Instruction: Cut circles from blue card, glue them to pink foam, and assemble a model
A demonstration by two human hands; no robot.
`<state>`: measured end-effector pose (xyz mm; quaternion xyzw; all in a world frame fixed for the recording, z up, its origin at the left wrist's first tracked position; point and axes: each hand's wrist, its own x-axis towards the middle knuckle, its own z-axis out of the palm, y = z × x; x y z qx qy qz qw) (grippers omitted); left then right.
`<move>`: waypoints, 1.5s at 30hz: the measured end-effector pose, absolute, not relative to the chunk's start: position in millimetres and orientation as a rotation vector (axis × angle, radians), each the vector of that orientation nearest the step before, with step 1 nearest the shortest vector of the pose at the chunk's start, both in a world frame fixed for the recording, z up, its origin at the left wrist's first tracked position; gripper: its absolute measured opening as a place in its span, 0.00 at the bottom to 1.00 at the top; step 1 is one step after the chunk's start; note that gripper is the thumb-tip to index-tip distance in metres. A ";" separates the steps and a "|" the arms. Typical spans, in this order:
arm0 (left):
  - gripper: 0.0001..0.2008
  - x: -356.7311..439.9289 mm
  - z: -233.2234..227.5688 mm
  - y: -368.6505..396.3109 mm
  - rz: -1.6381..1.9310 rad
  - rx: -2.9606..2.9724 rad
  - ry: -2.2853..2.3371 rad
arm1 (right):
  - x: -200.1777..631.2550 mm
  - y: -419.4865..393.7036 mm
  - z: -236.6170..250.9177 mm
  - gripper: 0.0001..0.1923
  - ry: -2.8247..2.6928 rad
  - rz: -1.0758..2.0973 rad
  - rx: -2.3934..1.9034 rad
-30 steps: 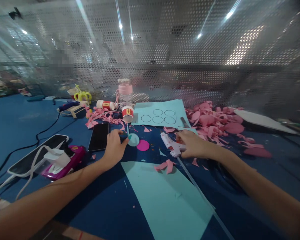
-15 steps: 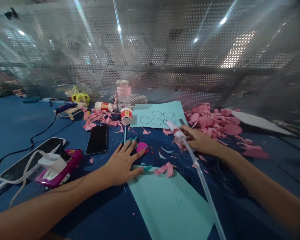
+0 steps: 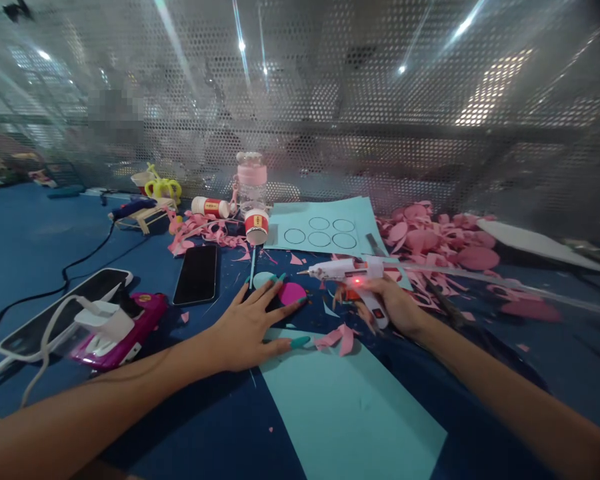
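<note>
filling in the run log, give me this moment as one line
left hand: spread open, at pink disc | right hand: holding glue gun, red light on | phone: lying on blue table

Pale disc [image 3: 263, 277] part-hidden by left hand [image 3: 247, 330], glue stick [image 3: 530, 291] cropped right, view through mesh [image 3: 330, 87] blurred
</note>
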<state>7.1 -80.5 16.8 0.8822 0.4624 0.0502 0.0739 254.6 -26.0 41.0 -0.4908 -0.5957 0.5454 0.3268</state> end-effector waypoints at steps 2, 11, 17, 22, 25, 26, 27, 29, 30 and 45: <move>0.32 6.6 15.3 -80.0 0.156 2.647 1.389 | 250.6 -27.8 39.8 0.11 -1.570 1.375 -1.334; 0.31 7.1 16.2 -79.8 0.131 2.643 1.363 | 242.6 -32.9 38.6 0.11 -1.667 1.335 -1.500; 0.30 6.3 17.8 -80.2 0.128 2.639 1.341 | 240.4 -33.4 37.7 0.08 -1.656 1.346 -1.521; 0.31 6.7 17.2 -80.2 0.133 2.641 1.336 | 239.2 -34.4 38.7 0.07 -1.691 1.327 -1.538; 0.31 7.0 16.7 -79.9 0.130 2.639 1.344 | 241.5 -33.2 38.0 0.09 -1.731 1.341 -1.552; 0.31 7.0 16.6 -79.8 0.129 2.639 1.343 | 242.3 -32.5 37.6 0.09 -1.739 1.338 -1.553; 0.31 6.9 16.5 -79.7 0.128 2.638 1.342 | 243.0 -31.9 37.1 0.10 -1.745 1.333 -1.549; 0.31 6.7 16.2 -79.5 0.126 2.633 1.337 | 243.9 -30.7 35.9 0.10 -1.748 1.338 -1.532; 0.31 6.6 16.1 -79.5 0.124 2.631 1.335 | 244.2 -30.3 35.4 0.11 -1.744 1.346 -1.522; 0.30 5.2 15.3 -80.3 0.158 2.628 1.326 | 249.8 -28.2 39.3 0.14 -1.754 1.406 -1.493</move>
